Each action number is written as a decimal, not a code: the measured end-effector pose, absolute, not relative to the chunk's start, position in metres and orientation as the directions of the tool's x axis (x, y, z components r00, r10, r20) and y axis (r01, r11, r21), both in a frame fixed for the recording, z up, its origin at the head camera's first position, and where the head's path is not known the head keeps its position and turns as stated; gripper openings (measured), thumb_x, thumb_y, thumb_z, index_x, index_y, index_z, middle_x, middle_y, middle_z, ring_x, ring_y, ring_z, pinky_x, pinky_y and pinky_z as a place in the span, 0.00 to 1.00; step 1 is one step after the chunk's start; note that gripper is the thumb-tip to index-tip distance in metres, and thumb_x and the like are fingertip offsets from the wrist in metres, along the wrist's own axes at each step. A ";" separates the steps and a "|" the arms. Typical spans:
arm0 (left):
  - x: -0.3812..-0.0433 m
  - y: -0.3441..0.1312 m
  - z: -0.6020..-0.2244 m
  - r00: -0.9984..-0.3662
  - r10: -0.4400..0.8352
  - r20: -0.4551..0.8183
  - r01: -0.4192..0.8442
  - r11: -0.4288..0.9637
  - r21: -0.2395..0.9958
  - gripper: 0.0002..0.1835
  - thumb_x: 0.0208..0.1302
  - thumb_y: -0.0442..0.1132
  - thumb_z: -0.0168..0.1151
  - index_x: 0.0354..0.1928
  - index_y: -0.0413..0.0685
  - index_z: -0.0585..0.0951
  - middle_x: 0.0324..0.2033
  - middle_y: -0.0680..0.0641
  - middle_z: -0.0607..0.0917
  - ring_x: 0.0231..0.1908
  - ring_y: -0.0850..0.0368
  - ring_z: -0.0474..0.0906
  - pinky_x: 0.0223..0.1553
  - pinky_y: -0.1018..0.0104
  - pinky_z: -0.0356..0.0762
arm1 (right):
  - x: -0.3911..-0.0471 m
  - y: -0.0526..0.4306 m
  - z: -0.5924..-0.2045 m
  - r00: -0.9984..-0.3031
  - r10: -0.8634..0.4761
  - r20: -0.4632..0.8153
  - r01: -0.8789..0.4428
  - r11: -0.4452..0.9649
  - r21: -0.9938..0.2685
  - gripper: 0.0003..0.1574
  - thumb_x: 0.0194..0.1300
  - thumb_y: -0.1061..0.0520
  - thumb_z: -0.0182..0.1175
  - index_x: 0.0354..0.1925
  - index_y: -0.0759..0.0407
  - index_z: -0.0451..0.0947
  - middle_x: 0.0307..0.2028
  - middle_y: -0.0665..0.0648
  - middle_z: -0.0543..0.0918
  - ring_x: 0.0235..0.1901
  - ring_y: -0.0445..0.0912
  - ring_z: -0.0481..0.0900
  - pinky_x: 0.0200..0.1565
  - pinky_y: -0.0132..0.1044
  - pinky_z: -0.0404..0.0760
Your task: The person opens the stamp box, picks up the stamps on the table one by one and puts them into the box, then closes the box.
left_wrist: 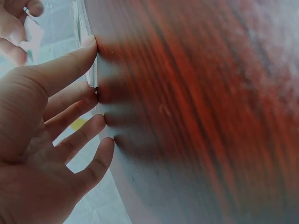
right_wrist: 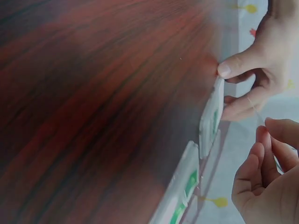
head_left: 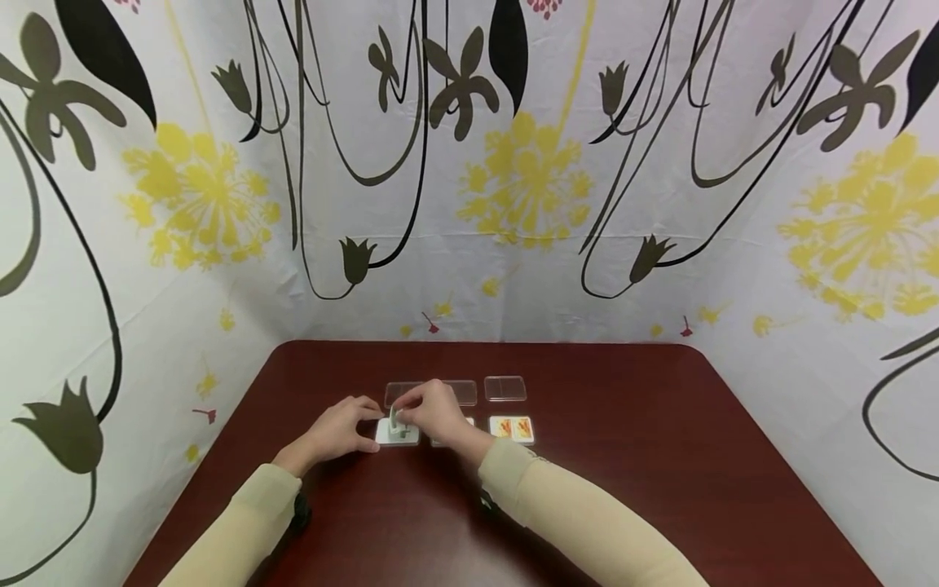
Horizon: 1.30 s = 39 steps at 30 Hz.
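My right hand (head_left: 436, 412) pinches a thin, pale white-and-green piece (head_left: 394, 418) between thumb and fingertips, above a flat white case (head_left: 396, 440). In the right wrist view that piece (right_wrist: 257, 111) shows edge-on, a thin sliver, and I cannot tell its kind. My left hand (head_left: 337, 428) is at the left end of the same case, its thumb on the near edge and a finger on the far side. The left wrist view shows the thumb against the case's edge (left_wrist: 93, 70), with the other fingers spread over the table.
A second white case (right_wrist: 180, 191) with green pictures lies to the right, partly hidden by my right wrist. Farther right is a case with orange pictures (head_left: 511, 430). Behind them lie clear plastic lids (head_left: 504, 389) on the dark red table (head_left: 623, 456). Patterned cloth (head_left: 469, 204) surrounds the table.
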<state>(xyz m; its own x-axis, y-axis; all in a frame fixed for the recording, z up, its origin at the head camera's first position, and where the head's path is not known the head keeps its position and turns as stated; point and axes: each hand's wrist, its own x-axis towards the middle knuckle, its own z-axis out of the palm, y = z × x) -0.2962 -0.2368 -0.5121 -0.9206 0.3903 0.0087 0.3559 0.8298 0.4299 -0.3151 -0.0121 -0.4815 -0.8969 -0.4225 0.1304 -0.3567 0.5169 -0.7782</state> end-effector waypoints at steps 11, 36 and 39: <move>-0.296 -0.237 -0.512 -0.921 0.389 0.010 0.355 0.828 0.435 0.30 0.54 0.49 0.79 0.58 0.47 0.84 0.56 0.52 0.79 0.57 0.49 0.72 0.56 0.44 0.72 | -0.321 -0.028 -0.489 -0.910 -0.410 0.057 -0.304 0.568 -0.765 0.05 0.58 0.58 0.75 0.35 0.51 0.92 0.35 0.45 0.88 0.39 0.40 0.82 0.34 0.33 0.79; -0.298 -0.235 -0.516 -0.928 0.372 0.001 0.337 0.840 0.426 0.30 0.54 0.49 0.79 0.60 0.50 0.83 0.56 0.54 0.78 0.59 0.51 0.71 0.56 0.48 0.73 | -0.320 -0.042 -0.497 -0.888 -0.449 0.101 -0.425 0.715 -0.555 0.07 0.57 0.55 0.75 0.37 0.48 0.92 0.37 0.44 0.89 0.33 0.37 0.82 0.31 0.32 0.78; -0.297 -0.235 -0.515 -0.929 0.369 0.000 0.334 0.841 0.425 0.31 0.54 0.49 0.79 0.60 0.50 0.83 0.57 0.54 0.78 0.59 0.51 0.71 0.56 0.48 0.73 | -0.320 -0.042 -0.497 -0.881 -0.460 0.114 -0.446 0.724 -0.526 0.07 0.58 0.56 0.75 0.38 0.48 0.92 0.38 0.44 0.89 0.36 0.38 0.84 0.34 0.33 0.79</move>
<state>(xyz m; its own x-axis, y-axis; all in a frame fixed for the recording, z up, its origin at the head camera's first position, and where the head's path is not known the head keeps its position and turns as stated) -0.2974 -0.2346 -0.5153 -0.9294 0.3690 0.0003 0.3342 0.8414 0.4248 -0.3197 -0.0423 -0.4970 -0.8805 -0.4601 0.1140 -0.4463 0.7237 -0.5263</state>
